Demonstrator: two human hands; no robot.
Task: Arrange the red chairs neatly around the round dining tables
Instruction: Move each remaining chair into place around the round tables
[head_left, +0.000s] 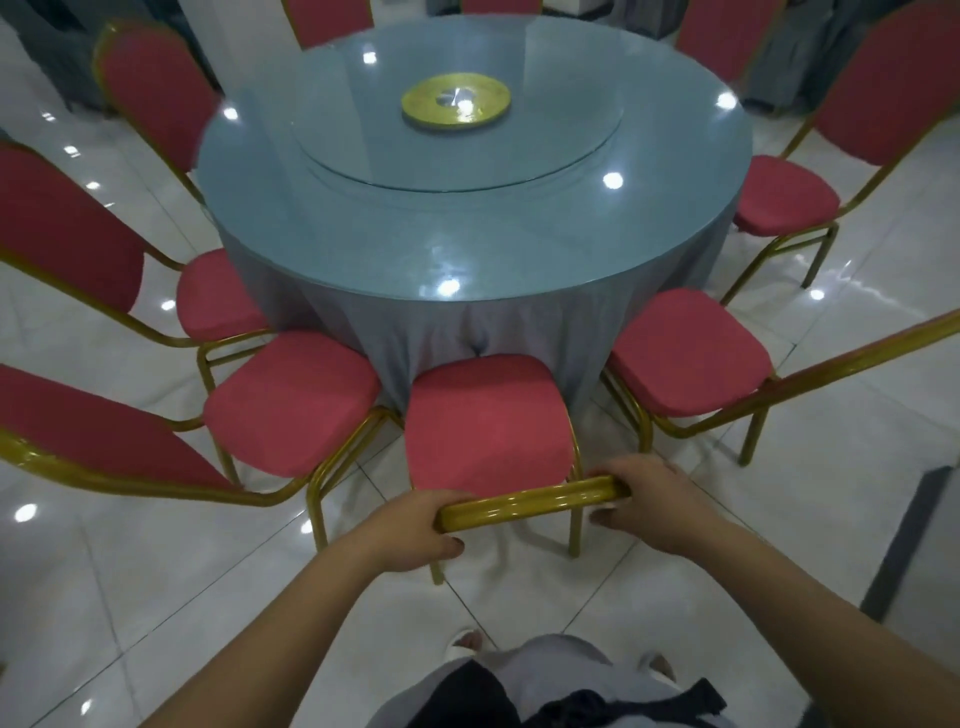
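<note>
No legible text — anywhere.

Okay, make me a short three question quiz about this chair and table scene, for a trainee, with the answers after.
1. True or false: both hands grip the gold top rail of the middle chair.
2. What sits at the centre of the round table? A) a vase B) a gold disc C) a stack of plates
3. Fill in: the middle chair's seat front touches the table's grey ____.

Key:
1. True: left hand and right hand hold the rail.
2. B, the gold disc.
3. Cloth.
</note>
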